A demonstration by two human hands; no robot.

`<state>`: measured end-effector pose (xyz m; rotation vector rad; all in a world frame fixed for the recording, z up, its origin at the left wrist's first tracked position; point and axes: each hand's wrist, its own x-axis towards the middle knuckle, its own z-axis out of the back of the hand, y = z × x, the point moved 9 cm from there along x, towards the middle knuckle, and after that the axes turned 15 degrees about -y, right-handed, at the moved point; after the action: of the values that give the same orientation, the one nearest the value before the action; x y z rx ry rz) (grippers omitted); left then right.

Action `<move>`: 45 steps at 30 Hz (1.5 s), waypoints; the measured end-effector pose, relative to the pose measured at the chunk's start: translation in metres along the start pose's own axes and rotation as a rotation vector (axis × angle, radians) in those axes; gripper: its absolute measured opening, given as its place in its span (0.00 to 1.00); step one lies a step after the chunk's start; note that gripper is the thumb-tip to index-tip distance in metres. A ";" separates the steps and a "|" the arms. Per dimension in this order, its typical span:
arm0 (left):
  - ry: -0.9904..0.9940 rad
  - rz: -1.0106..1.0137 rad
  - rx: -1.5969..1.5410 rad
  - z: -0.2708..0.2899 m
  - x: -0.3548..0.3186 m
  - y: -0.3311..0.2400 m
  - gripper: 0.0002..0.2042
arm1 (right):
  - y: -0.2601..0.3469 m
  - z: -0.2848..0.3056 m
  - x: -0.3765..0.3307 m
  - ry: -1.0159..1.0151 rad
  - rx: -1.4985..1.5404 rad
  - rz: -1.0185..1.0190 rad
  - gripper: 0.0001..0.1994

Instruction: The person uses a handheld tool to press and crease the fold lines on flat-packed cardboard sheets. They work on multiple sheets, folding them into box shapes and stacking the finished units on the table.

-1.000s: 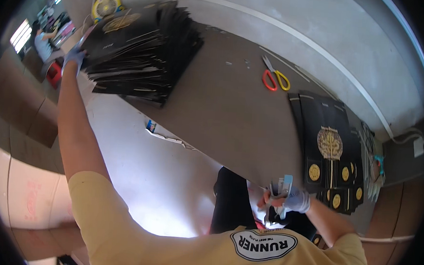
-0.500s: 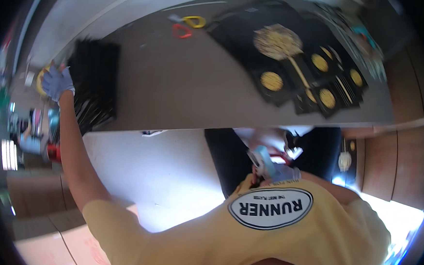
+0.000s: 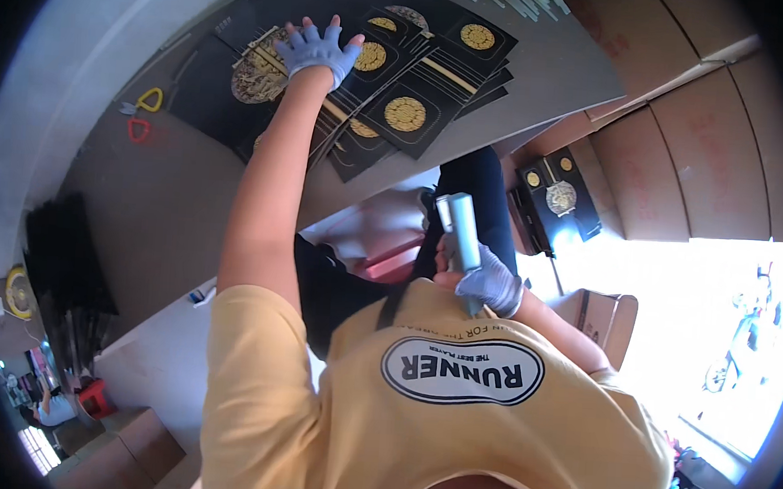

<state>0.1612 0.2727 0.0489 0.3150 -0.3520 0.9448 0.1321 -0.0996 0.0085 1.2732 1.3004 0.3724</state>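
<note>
My left hand [image 3: 318, 56], in a pale lavender glove with bare fingertips, lies with spread fingers on flat black sheets [image 3: 205, 90] printed with gold patterns. Its fingers rest between a large gold motif and a smaller gold disc [image 3: 405, 114]. The sheets overlap in a loose pile at the far side of the grey table. Close to my chest my right hand [image 3: 494, 284], gloved the same way, is wrapped round a light-teal hand tool [image 3: 464, 231], held upright over my lap. Its exact kind I cannot make out.
Scissors with a yellow and a red loop [image 3: 138, 130] lie left of the sheets. A stack of black strips [image 3: 68, 252] covers the table's left end, beside a yellow roll [image 3: 20, 293]. Cardboard boxes [image 3: 711, 147] stand at the right, with more printed black sheets [image 3: 560, 201] below the table.
My left hand has moved from beside the black strips across to the printed sheets. The view has turned to the right. My right hand still holds the teal tool, now more upright.
</note>
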 end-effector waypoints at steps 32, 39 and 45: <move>-0.017 -0.288 -0.444 0.065 -0.108 -0.082 0.28 | 0.046 0.121 0.068 -0.200 -0.533 -0.033 0.09; 0.128 -0.297 -0.450 0.061 -0.109 -0.081 0.28 | -0.050 0.026 0.032 0.151 -0.396 -0.155 0.18; 0.102 -0.282 -0.454 0.065 -0.114 -0.073 0.28 | -0.051 -0.015 0.020 0.093 -0.883 -0.266 0.16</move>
<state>0.1504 0.1231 0.0510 -0.0986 -0.4050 0.5800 0.1045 -0.0942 -0.0406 0.3405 1.1523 0.7174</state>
